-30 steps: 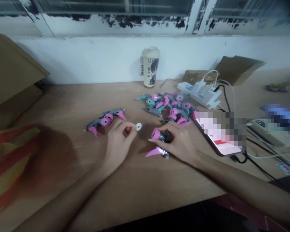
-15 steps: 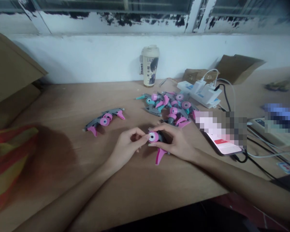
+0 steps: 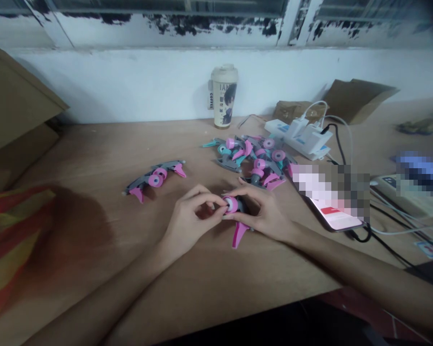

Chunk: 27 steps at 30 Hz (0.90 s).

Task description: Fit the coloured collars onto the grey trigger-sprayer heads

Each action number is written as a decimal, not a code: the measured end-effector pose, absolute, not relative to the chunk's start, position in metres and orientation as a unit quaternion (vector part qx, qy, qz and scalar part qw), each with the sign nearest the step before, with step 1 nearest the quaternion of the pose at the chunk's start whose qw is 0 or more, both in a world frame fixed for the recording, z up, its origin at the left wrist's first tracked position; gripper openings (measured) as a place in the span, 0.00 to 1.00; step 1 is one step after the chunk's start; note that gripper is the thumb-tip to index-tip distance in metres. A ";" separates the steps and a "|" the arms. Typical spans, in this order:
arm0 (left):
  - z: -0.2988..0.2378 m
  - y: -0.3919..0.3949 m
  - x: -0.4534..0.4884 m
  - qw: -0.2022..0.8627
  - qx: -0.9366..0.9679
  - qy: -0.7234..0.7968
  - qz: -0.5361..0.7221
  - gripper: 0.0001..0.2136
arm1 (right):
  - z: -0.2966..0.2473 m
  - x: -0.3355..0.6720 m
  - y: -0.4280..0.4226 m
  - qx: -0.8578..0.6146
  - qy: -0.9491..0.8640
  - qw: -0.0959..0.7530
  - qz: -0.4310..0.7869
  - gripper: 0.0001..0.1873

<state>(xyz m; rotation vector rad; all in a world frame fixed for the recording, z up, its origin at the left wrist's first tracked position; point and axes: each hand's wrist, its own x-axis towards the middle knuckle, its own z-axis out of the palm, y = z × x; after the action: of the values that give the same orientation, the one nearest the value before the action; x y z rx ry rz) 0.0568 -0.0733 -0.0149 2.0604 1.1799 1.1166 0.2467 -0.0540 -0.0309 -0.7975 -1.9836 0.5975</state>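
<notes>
My right hand [image 3: 265, 214] grips a grey and pink spray-trigger head [image 3: 237, 217] just above the wooden table [image 3: 94, 149], its pink lever pointing down. My left hand [image 3: 189, 218] pinches its fingertips against the pink round cap end of that head, where a small white disc sits. Both hands meet at the middle of the table. Two finished trigger heads [image 3: 154, 178] lie to the left of my left hand. A pile of several pink, grey and teal trigger heads [image 3: 254, 156] lies behind my right hand.
A coffee cup [image 3: 223, 96] stands at the wall. A white power strip [image 3: 301, 137] with chargers and cables, and a lit phone [image 3: 334, 211], lie to the right. Cardboard boxes [image 3: 18, 110] stand at the left. A red and yellow cloth [image 3: 10, 240] covers the near left.
A second ago my left hand held a white disc apart from the trigger head. It has since moved right and now presses the disc onto the pink cap, and the right hand has turned the head.
</notes>
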 end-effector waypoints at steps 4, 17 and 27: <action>-0.014 -0.074 0.057 0.225 0.758 0.448 0.416 0.03 | -0.028 0.247 -0.055 -0.324 -0.807 0.438 0.229 0.17; -0.012 -0.072 0.057 0.233 0.766 0.463 0.381 0.02 | -0.029 0.248 -0.055 -0.325 -0.820 0.436 0.181 0.16; -0.004 -0.076 0.060 0.226 0.779 0.447 0.378 0.03 | -0.029 0.248 -0.056 -0.314 -0.828 0.432 0.170 0.16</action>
<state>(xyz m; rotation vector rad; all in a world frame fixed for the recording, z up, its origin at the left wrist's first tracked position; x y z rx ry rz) 0.0599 -0.0759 -0.0035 2.1460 1.2307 1.0428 0.2485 -0.0562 -0.0287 -0.7823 -2.0644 0.4230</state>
